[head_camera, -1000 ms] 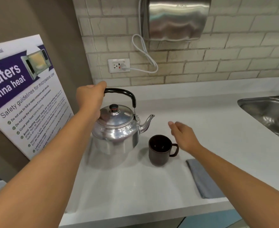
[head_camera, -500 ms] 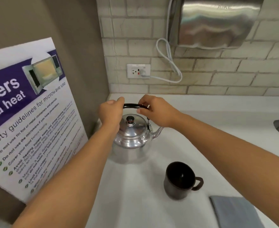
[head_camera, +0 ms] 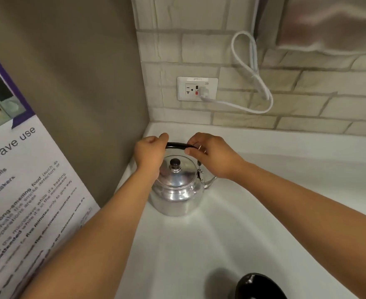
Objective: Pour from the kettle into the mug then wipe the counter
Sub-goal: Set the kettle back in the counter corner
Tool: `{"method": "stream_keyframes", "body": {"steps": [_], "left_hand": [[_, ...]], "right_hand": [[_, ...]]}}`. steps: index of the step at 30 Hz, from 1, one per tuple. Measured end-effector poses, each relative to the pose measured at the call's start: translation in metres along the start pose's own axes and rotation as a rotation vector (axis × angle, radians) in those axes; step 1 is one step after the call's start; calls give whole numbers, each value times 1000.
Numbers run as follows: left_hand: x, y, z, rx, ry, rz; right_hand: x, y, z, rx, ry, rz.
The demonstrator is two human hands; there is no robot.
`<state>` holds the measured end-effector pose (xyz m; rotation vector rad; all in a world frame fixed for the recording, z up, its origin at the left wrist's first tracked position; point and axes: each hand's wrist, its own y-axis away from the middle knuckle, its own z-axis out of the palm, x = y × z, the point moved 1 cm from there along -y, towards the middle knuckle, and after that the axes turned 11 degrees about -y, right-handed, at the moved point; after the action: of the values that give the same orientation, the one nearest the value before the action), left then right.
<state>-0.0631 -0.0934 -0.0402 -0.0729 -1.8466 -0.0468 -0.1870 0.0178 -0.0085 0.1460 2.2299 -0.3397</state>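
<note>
A shiny metal kettle (head_camera: 175, 190) with a black arched handle (head_camera: 176, 145) stands on the white counter (head_camera: 199, 244) near the back left corner, its spout pointing right. My left hand (head_camera: 149, 153) is closed around the left end of the handle. My right hand (head_camera: 210, 155) grips the right end of the same handle. A dark mug (head_camera: 257, 287) shows only partly at the bottom edge, closer to me and right of the kettle. The cloth is out of view.
A brown side wall (head_camera: 80, 83) with a microwave safety poster (head_camera: 22, 190) rises just left of the kettle. Behind it the brick backsplash carries an outlet (head_camera: 197, 88) with a white cord (head_camera: 251, 78). A steel dispenser (head_camera: 328, 22) hangs at top right.
My right hand came over from beside the mug and took hold of the kettle handle's right end. The view has moved in and left, so the mug slid to the bottom edge and the cloth left the frame.
</note>
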Motion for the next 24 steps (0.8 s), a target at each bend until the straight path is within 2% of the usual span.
{"method": "stream_keyframes", "body": {"steps": [5,9,12,14,16,20,24], "left_hand": [[-9,-13,4,9,-25,1],[-13,-16,0,-31,-70,116],[-20,-11,-7,-63,-128,341],[-26,-9,-11,-58,-291,551],[-31,-14,-11,-56,-466,679],[-34,-30,-7,-161,-605,618],[-43,-31,-1,-237,-665,529]], "right_hand": [[5,-12,4,13,5,-21],[14,-18,7,93,-5,-30],[24,-24,13,158,37,-30],[30,-28,20,172,174,-90],[37,-31,27,155,323,-153],[48,-39,35,84,519,-98],[51,-41,39,-10,470,37]]}}
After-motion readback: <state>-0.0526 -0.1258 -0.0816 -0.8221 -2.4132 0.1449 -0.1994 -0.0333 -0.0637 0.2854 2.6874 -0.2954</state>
